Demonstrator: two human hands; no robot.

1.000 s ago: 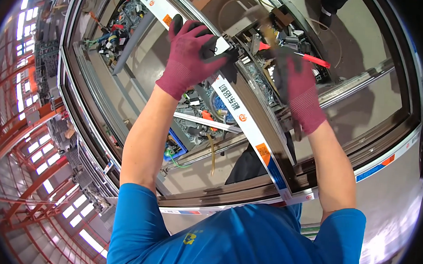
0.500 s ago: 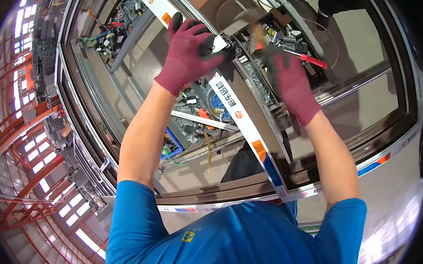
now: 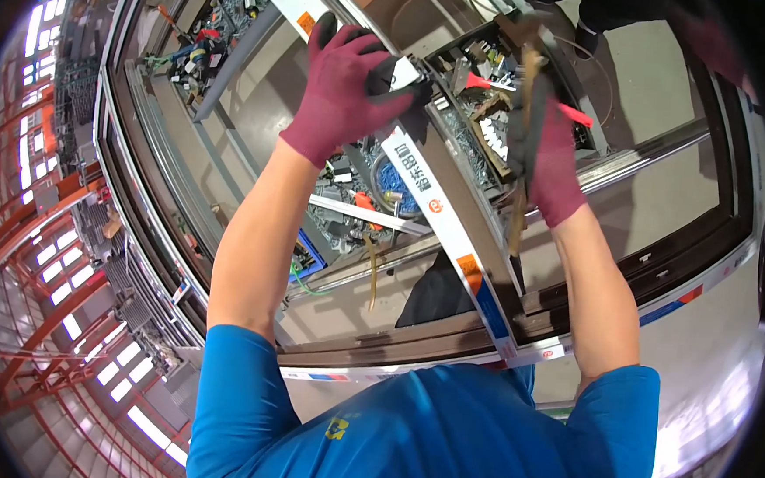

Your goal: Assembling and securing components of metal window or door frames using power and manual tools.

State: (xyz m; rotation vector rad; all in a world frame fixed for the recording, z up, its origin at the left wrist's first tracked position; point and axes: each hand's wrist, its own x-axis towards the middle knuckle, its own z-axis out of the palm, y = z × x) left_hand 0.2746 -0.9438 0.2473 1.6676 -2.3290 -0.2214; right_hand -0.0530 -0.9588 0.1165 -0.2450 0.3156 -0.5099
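Note:
My left hand (image 3: 344, 83), in a maroon glove with black fingertips, is closed over a dark metal frame bar (image 3: 463, 204) faced with white printed film. Its thumb presses by a small black fitting (image 3: 419, 69) on the bar. A hammer with a wooden handle (image 3: 519, 212) is gripped in my right hand (image 3: 552, 153), gloved alike. The hammer stands nearly upright in the picture, its head (image 3: 533, 25) smeared by motion. It is apart from the bar, to the right of it. Beside the right hand lies a red screwdriver handle (image 3: 576, 116).
A dark tray (image 3: 592, 133) of small metal parts sits beyond my right hand. More loose fittings (image 3: 346, 189) and a blue coil (image 3: 394, 187) lie below the frame on the left. The frame's dark near rail (image 3: 384, 349) crosses before me. Another person's dark-clad legs (image 3: 624, 10) show at the far right.
My right hand has moved to the right and swung the hammer from leaning left to nearly upright. The left hand keeps its place on the bar. A blurred maroon shape has appeared at the upper right.

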